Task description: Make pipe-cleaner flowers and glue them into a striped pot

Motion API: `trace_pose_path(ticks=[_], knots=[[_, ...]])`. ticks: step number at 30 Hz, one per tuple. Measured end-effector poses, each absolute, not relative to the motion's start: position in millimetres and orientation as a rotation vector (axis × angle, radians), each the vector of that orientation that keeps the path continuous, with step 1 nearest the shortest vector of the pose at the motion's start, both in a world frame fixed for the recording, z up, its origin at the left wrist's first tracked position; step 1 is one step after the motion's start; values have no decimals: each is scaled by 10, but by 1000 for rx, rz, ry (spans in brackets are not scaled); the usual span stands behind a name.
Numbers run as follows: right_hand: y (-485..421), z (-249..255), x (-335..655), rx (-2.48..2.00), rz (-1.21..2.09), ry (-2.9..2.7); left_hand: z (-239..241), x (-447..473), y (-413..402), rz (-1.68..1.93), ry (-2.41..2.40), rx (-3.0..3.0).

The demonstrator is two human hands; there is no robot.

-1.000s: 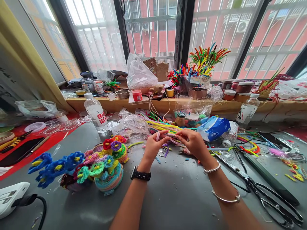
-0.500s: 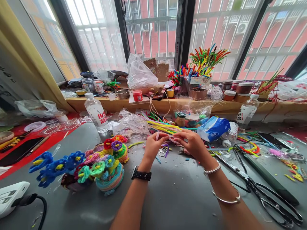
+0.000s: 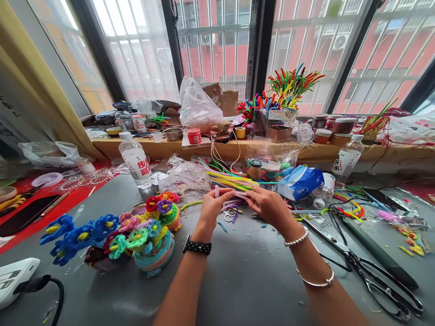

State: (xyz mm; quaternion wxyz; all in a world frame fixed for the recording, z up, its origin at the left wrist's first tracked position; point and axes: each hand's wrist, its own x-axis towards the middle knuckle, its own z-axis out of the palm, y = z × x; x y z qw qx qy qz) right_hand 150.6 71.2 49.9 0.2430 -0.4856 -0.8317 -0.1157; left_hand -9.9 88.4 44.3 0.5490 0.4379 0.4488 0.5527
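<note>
A pale pink pipe cleaner [image 3: 239, 194] runs between my two hands above the grey table. My left hand [image 3: 215, 206] pinches it between thumb and fingers, and a short end stands up beside the fingers. Closed on its other part is my right hand [image 3: 267, 203], with the fingertips pointing left. Just beyond lies a bundle of yellow, green and pink pipe cleaners [image 3: 229, 177]. Small scissors [image 3: 228, 215] rest on the table between my hands. To the left stand pipe cleaner flowers, among them a blue one [image 3: 83, 235], and a striped turquoise pot [image 3: 155, 254].
Large black-handled scissors [image 3: 370, 271] and a dark green bar [image 3: 380, 253] lie on the right. Two water bottles, left [image 3: 134, 156] and right [image 3: 348, 156], flank a blue tissue pack [image 3: 301, 182]. A white power strip [image 3: 16, 280] sits at the left front.
Both hands have shifted slightly left in view, with the gap between them little changed. The pink pipe cleaner stays between them. The whole view has also drifted slightly.
</note>
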Motion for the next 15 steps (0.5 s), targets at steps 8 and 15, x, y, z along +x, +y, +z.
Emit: trace_pose_path(ticks=[8, 15], knots=[[714, 523, 1514, -1386, -290, -2334, 456, -75, 874, 1411, 1020, 1050], [723, 552, 1536, -1189, 434, -1735, 454, -60, 867, 1388, 1088, 1026]])
